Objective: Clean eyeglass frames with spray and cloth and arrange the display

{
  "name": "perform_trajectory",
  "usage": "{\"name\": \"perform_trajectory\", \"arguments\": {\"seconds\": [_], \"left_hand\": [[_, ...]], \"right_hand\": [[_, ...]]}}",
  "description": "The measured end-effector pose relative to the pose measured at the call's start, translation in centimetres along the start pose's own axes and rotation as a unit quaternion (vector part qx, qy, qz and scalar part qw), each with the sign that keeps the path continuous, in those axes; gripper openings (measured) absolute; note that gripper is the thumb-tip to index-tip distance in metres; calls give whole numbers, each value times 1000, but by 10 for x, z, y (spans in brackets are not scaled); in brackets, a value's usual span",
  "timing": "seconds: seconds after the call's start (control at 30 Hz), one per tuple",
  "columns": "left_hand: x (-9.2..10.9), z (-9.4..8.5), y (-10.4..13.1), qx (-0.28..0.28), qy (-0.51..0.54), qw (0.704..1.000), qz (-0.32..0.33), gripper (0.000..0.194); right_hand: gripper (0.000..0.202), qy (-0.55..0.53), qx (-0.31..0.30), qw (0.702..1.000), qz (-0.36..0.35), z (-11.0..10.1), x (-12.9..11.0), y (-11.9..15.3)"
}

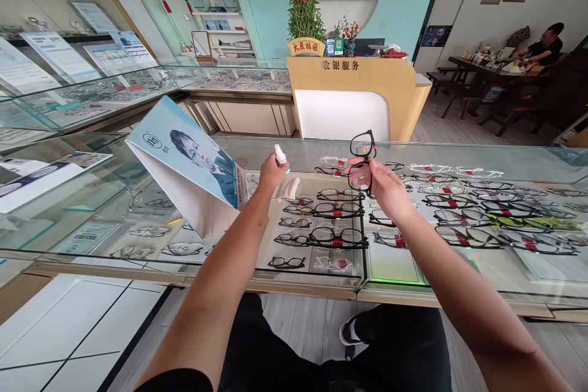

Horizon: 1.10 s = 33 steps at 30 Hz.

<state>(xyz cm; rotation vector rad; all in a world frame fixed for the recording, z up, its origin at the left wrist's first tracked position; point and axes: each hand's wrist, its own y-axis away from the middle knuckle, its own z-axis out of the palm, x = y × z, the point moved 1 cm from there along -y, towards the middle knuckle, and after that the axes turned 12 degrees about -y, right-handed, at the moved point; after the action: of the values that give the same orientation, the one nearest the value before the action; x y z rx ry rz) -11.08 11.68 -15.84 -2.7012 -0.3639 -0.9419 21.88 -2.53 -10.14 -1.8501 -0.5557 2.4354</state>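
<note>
My left hand [272, 173] is closed around a small white spray bottle [280, 154], its nozzle end pointing up above the fist. My right hand [388, 191] holds a pair of dark-framed eyeglasses [366, 160] above the glass counter, turned so one lens sits above the other. The fingers pinch the frame near the lower lens. Just right of and below my left hand, a pale crumpled cloth [289, 189] lies on the counter. Rows of eyeglass frames [339, 236], many with red tags, show below both hands.
A folded display card [184, 153] stands on the glass counter [239, 278] left of my left hand. Beyond is a wooden cashier desk [294, 82] with a plant [305, 9]. At the far right, a person [546, 46] sits at a dark table [500, 67].
</note>
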Motion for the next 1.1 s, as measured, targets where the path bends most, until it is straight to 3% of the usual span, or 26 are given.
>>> {"name": "perform_trajectory", "arguments": {"seconds": [0.07,0.13,0.2,0.23,0.27,0.33,0.43,0.5,0.57,0.7,0.83,1.0,1.1], "left_hand": [[7,-3,6,24,-5,1000,1,50],[18,-12,15,92,-14,995,20,65],[32,-27,26,153,-35,986,61,60],[38,-34,32,151,-51,983,87,50],[43,-41,38,119,-73,983,115,38],[50,-52,49,-4,-135,976,170,24],[47,-57,59,-183,-242,933,193,45],[41,-54,61,-246,-282,912,170,59],[34,-49,59,-269,-289,906,151,55],[29,-43,49,-262,-255,919,148,32],[33,-42,41,-218,-184,945,158,13],[46,-43,38,-137,-55,977,154,28],[55,-41,41,-110,128,979,112,29]], "right_hand": [[65,-4,0,1000,0,0,-1,1],[64,-13,-1,1000,-2,1,-3,1],[62,-27,-3,1000,-6,2,-5,2],[61,-35,-4,999,-9,3,-6,2],[60,-43,-6,999,-13,3,-7,2],[59,-56,-9,998,-18,4,-9,2],[59,-51,-11,999,-13,4,-10,3],[61,-35,-10,999,-9,5,-9,3],[62,-27,-11,1000,-9,4,-8,3],[62,-30,-19,999,-9,3,-7,3],[64,-3,-12,1000,-3,2,-6,2],[63,-11,-6,1000,-7,1,-5,2],[61,-20,-10,1000,-12,1,-5,2]]}}
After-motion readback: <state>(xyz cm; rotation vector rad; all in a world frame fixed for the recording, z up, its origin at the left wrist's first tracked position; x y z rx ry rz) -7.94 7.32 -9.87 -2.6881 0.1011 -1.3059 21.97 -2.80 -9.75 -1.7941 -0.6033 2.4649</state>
